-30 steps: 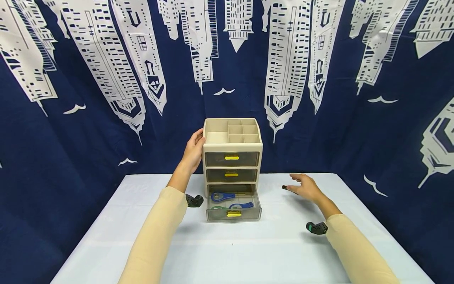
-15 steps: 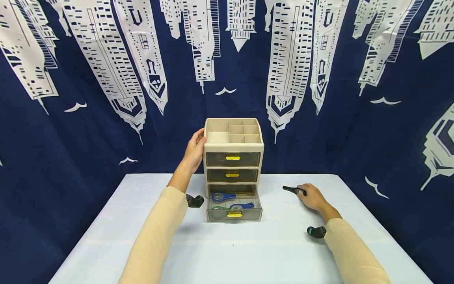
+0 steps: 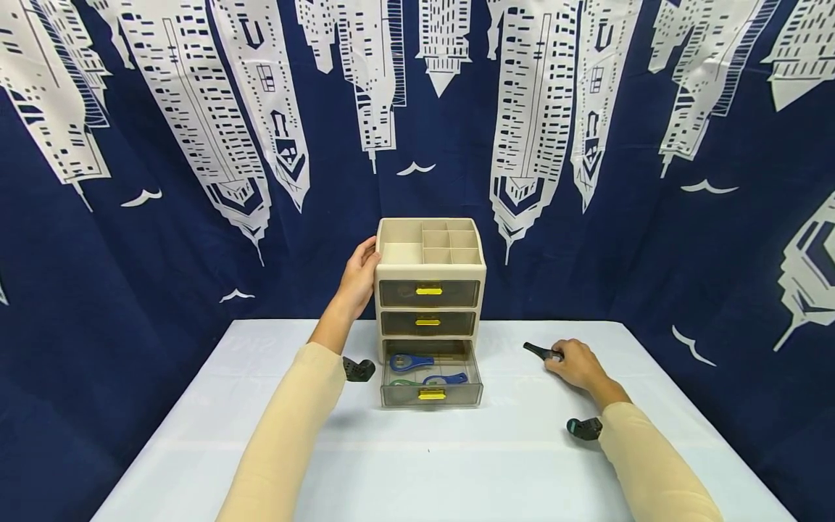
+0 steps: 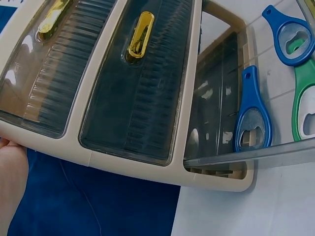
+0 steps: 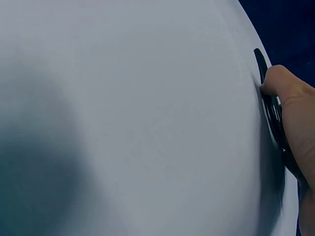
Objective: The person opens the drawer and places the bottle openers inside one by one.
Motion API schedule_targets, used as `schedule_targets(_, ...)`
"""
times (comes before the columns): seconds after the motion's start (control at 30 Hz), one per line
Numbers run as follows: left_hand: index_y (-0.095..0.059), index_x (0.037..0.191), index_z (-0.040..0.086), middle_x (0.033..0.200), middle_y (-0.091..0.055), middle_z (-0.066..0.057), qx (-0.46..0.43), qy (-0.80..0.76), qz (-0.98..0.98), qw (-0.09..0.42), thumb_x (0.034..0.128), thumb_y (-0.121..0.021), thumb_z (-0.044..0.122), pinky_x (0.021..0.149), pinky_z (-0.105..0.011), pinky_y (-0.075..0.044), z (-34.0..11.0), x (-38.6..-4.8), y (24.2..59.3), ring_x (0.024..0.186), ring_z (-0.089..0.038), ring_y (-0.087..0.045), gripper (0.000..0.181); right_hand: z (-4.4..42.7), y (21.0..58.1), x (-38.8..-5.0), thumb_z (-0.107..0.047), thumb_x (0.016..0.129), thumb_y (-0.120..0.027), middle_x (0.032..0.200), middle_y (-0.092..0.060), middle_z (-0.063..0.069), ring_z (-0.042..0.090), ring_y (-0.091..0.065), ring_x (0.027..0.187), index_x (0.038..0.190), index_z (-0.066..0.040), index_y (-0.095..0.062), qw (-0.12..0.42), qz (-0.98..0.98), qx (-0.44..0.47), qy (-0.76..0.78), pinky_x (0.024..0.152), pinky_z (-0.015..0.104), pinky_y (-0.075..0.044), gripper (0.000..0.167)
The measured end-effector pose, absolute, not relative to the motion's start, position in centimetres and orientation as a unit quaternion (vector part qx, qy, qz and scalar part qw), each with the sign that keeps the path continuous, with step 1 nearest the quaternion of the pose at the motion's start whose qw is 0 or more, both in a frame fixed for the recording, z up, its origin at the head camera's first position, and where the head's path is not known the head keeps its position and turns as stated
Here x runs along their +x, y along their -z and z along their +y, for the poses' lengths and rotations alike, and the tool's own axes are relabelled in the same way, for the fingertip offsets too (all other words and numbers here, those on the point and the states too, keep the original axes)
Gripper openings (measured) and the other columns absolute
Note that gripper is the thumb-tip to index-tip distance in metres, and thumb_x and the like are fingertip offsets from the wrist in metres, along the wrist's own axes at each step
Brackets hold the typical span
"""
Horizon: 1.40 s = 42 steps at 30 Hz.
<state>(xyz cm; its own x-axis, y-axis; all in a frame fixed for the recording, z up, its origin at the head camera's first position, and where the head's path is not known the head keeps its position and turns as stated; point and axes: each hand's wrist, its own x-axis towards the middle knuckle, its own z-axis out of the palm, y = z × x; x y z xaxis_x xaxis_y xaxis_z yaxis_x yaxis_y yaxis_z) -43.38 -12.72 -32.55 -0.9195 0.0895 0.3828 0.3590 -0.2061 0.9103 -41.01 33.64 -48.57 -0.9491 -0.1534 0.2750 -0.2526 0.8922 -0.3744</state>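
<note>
A cream desktop drawer unit [image 3: 430,270] stands on the white table, its bottom drawer [image 3: 471,395] pulled out. My left hand [image 3: 357,279] rests against the unit's upper left side, some fingertips hidden behind its edge. In the left wrist view, two blue bottle openers [image 4: 252,105] and a green bottle opener [image 4: 301,93] lie in that drawer. To the right, my right hand [image 3: 577,364] grips a black bottle opener [image 3: 538,351] low over the table. Its slim black handle sticks out leftward past the fingers; the right wrist view shows shiny metal by the thumb, the rest covered.
Two upper drawers with yellow handles [image 3: 428,291] are closed. On top of the unit is a divided tray [image 3: 401,254]. A navy curtain with white building prints [image 3: 313,254] hangs behind the white table [image 3: 424,464].
My right hand came down onto the black bottle opener, took hold of it, and shifted it slightly right. The left hand stays against the drawer unit.
</note>
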Motion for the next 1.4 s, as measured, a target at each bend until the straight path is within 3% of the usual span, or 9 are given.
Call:
schedule_targets(0.3, -0.028, 0.161, 0.005, 0.163, -0.031, -0.016, -0.185, 0.757, -0.62, 0.09, 0.1134, -0.039, 0.01, 0.116, -0.045, -0.033, -12.6, -43.3, 32.5, 0.146, -0.029, -0.036, 0.049, 33.9, 47.9, -40.5, -0.017, 0.08, -0.079, 0.089, -0.07, 0.009, 0.031, -0.062, 0.085, 0.099, 0.002, -0.074, 0.15, -0.955, 0.128, -0.224, 0.08, 0.052, -0.049, 0.028)
schedule_targets(0.83, -0.029, 0.161, 0.007, 0.163, -0.032, -0.017, -0.183, 0.755, -0.622, 0.092, 0.1137, -0.04, 0.013, 0.115, -0.046, -0.034, -12.6, -43.3, 32.5, 0.145, -0.031, -0.036, 0.049, 32.1, 45.2, -39.8, -0.015, 0.076, -0.082, 0.09, -0.068, 0.007, 0.02, -0.059, 0.079, 0.098, 0.002, -0.074, 0.197, -0.931, 0.207, -0.224, 0.071, 0.041, -0.05, 0.029)
schedule_targets(1.4, -0.028, 0.161, 0.006, 0.162, -0.033, -0.015, -0.182, 0.76, -0.618, 0.088, 0.1138, -0.04, 0.014, 0.116, -0.046, -0.033, -12.7, -43.3, 32.7, 0.144, -0.029, -0.037, 0.049, 28.0, 43.8, -37.9, -0.016, 0.076, -0.086, 0.093, -0.069, 0.007, 0.017, -0.055, 0.078, 0.101, -0.003, -0.076, 0.174, -0.919, 0.261, -0.238, 0.069, 0.035, -0.046, 0.03)
